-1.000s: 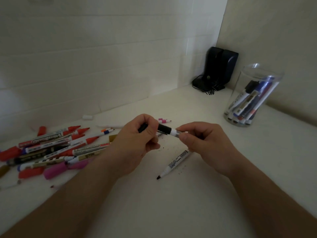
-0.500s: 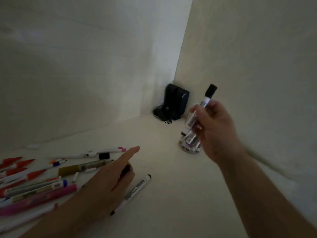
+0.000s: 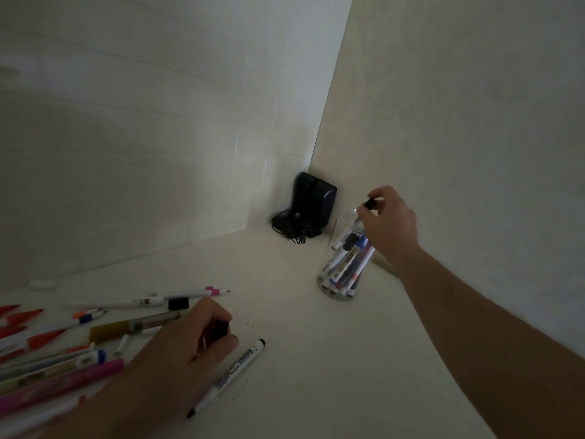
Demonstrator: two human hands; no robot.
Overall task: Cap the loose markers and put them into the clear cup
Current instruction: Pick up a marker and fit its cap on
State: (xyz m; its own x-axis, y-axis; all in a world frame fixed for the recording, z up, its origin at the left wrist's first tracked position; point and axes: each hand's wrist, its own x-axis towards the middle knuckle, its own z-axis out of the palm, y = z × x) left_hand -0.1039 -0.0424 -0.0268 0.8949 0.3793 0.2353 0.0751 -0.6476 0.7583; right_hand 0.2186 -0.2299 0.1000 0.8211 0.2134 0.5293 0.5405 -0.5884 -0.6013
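The clear cup (image 3: 340, 293) stands near the right wall and holds several capped markers. My right hand (image 3: 391, 221) is just above its rim, pinching the black cap end of a white marker (image 3: 369, 204) whose body points down into the cup. My left hand (image 3: 186, 343) rests on the table with its fingers curled around a small black cap (image 3: 221, 326). Right beside it lies an uncapped white marker (image 3: 232, 373), tip toward me. A pile of loose markers (image 3: 63, 353), red, pink, blue and gold, is spread at the left.
A black device (image 3: 311, 204) with a cord sits in the far corner behind the cup. Walls close in the table at the back and right. A loose black cap (image 3: 178, 303) and a white cap (image 3: 42, 284) lie near the pile.
My right hand carried the capped marker from mid-air to the cup and now lowers it in. My left hand dropped to the table beside the uncapped marker, its fingers curled in.
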